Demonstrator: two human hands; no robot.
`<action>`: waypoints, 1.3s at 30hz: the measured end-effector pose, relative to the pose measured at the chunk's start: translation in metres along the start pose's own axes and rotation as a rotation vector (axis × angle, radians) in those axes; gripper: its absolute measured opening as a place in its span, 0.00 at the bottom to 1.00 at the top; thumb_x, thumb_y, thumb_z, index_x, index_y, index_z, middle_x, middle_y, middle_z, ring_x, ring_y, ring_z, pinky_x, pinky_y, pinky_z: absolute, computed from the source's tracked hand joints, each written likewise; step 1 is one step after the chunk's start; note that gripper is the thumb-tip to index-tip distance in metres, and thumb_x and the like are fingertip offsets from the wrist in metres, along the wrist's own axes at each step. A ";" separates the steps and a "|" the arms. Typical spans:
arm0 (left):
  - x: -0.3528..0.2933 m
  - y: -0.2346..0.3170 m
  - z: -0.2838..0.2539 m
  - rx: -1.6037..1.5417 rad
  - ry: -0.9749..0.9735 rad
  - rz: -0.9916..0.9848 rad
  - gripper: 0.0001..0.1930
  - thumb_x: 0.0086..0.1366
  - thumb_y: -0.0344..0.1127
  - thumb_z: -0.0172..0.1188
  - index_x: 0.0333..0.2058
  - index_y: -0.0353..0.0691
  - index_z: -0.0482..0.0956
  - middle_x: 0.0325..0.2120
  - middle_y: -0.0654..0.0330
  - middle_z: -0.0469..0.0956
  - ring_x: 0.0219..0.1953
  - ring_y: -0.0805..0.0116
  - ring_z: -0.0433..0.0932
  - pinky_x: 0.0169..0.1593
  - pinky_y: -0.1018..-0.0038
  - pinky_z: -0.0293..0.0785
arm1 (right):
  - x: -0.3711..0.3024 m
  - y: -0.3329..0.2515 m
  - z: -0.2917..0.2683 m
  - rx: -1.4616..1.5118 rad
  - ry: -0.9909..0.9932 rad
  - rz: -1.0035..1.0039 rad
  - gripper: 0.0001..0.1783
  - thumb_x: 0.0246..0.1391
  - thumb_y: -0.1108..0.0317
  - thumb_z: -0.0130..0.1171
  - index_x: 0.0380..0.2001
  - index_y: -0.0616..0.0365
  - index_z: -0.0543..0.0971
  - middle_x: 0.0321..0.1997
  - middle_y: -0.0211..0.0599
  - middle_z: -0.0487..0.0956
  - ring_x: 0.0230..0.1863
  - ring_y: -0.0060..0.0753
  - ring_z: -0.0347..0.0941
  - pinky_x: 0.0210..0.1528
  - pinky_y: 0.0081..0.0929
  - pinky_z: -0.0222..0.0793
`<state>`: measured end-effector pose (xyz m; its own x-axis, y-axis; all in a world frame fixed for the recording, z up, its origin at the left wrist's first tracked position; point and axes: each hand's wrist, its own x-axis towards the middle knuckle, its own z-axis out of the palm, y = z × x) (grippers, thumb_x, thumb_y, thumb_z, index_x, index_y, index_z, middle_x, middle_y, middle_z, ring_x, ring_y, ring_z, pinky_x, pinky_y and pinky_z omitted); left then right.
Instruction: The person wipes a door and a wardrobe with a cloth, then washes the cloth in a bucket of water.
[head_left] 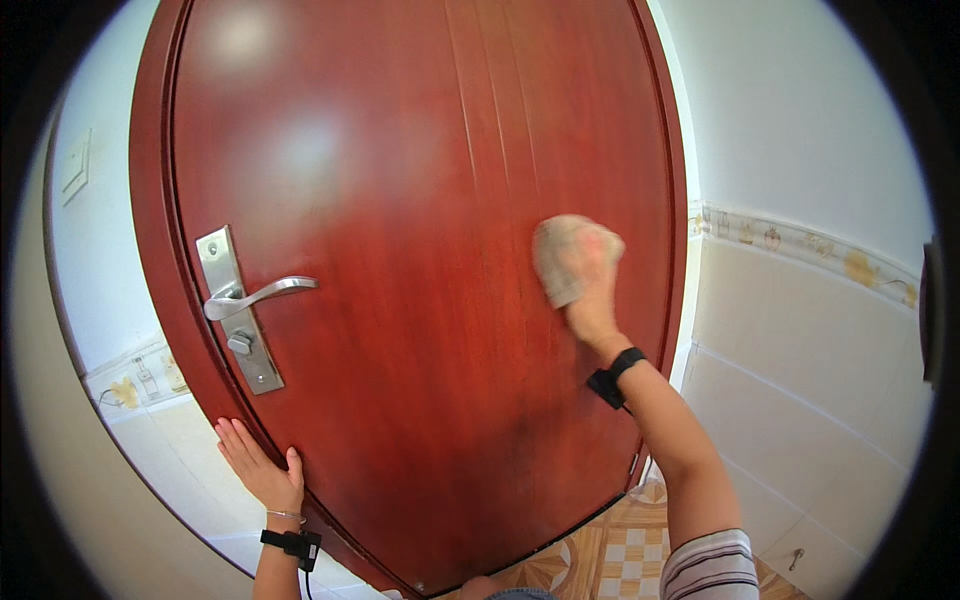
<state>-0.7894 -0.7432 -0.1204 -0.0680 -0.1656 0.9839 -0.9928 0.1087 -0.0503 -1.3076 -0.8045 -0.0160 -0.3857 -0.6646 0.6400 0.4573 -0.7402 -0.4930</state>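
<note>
A closed reddish-brown wooden door fills the middle of the head view. My right hand, slightly blurred, presses a beige cloth against the right half of the door, a little above mid-height of the view. Its fingertips are partly lost in the cloth and the blur. At the lower left, my left hand lies flat with fingers stretched out on the door frame's edge and the wall beside it, holding nothing. Above that hand is a silver lever handle on a long metal lock plate.
A white wall with pale tiles and a patterned border strip runs along the right. A light switch is on the left wall. Patterned wood-look floor shows below the door. A dark object sits at the far right rim.
</note>
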 end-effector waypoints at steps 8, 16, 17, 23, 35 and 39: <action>-0.005 0.004 0.006 -0.049 -0.002 -0.031 0.48 0.54 0.51 0.58 0.65 0.30 0.47 0.67 0.42 0.45 0.69 0.45 0.42 0.69 0.50 0.36 | 0.065 0.014 -0.132 -1.077 0.935 -0.367 0.32 0.56 0.55 0.54 0.58 0.66 0.65 0.55 0.53 0.73 0.53 0.48 0.70 0.57 0.39 0.61; -0.008 0.006 0.014 -0.039 -0.017 -0.052 0.49 0.51 0.50 0.62 0.65 0.31 0.47 0.66 0.42 0.46 0.69 0.46 0.42 0.69 0.51 0.38 | 0.053 0.028 0.083 -1.232 0.437 -0.699 0.41 0.58 0.51 0.48 0.65 0.70 0.52 0.70 0.57 0.52 0.70 0.57 0.43 0.70 0.48 0.36; -0.006 0.014 0.016 -0.061 -0.023 -0.059 0.49 0.51 0.49 0.62 0.65 0.32 0.47 0.67 0.43 0.46 0.69 0.46 0.42 0.69 0.51 0.38 | 0.052 0.027 0.107 -1.254 0.353 -0.804 0.42 0.57 0.50 0.50 0.65 0.70 0.52 0.70 0.58 0.50 0.71 0.58 0.40 0.70 0.51 0.32; -0.011 -0.011 0.006 -0.032 -0.023 -0.057 0.46 0.53 0.46 0.60 0.65 0.32 0.48 0.67 0.43 0.46 0.69 0.46 0.43 0.69 0.51 0.38 | -0.083 0.086 0.225 -1.283 -0.466 -1.077 0.30 0.41 0.78 0.52 0.53 0.47 0.73 0.70 0.36 0.55 0.72 0.51 0.44 0.63 0.67 0.40; -0.015 -0.008 0.014 -0.136 -0.080 -0.063 0.48 0.52 0.47 0.60 0.66 0.32 0.46 0.67 0.41 0.43 0.70 0.46 0.40 0.69 0.52 0.35 | -0.065 0.087 0.073 -1.376 -0.324 -1.111 0.25 0.60 0.64 0.47 0.61 0.41 0.64 0.69 0.37 0.57 0.71 0.45 0.47 0.70 0.49 0.40; -0.010 -0.005 0.016 -0.146 -0.049 -0.048 0.49 0.54 0.54 0.58 0.66 0.32 0.46 0.67 0.41 0.43 0.70 0.45 0.41 0.68 0.50 0.37 | -0.062 0.076 0.035 -1.544 -0.259 -1.346 0.28 0.65 0.54 0.41 0.66 0.40 0.56 0.72 0.34 0.52 0.73 0.46 0.42 0.71 0.49 0.39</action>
<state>-0.7854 -0.7577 -0.1329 -0.0287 -0.2212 0.9748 -0.9705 0.2398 0.0259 -1.2208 -0.8161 -0.0718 0.3297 0.1750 0.9277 -0.9120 -0.1949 0.3609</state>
